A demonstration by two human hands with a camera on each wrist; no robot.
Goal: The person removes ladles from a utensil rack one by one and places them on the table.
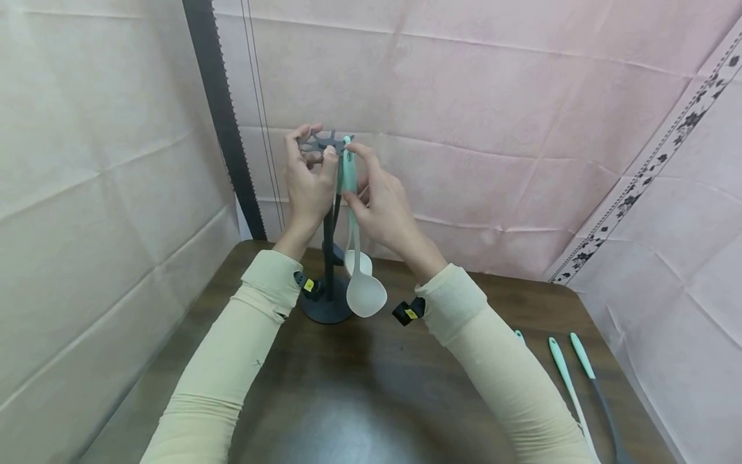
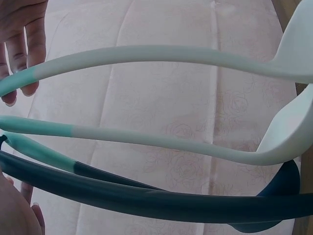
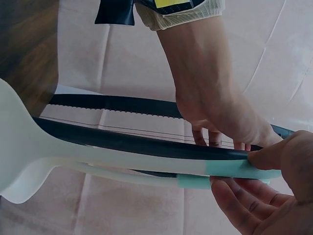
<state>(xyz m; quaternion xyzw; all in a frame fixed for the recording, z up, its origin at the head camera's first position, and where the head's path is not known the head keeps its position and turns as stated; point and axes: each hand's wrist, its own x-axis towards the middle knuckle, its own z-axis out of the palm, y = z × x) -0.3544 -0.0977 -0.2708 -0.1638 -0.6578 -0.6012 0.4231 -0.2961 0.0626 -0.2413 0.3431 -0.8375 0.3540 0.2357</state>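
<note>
My left hand (image 1: 310, 187) grips the spoked top (image 1: 327, 140) of a dark utensil stand, thumb at the near edge and fingers around the far left side. My right hand (image 1: 385, 203) pinches the mint-green handle (image 3: 230, 168) of a white ladle (image 1: 366, 298) between thumb and fingers. The ladle hangs upright with its bowl down, its handle's top end at a hook on the rack's right side. Whether the hook passes through its hole cannot be told. Close behind hangs a second white utensil (image 2: 288, 125) with a mint-green handle, and a dark-headed one (image 2: 281, 188).
The stand's round base (image 1: 326, 310) rests near the back of the brown wooden table (image 1: 324, 386). Several mint-handled utensils lie at the right, including a white one (image 1: 559, 361) and a dark one (image 1: 603, 399). Pale cloth (image 1: 464, 96) hangs behind and on both sides.
</note>
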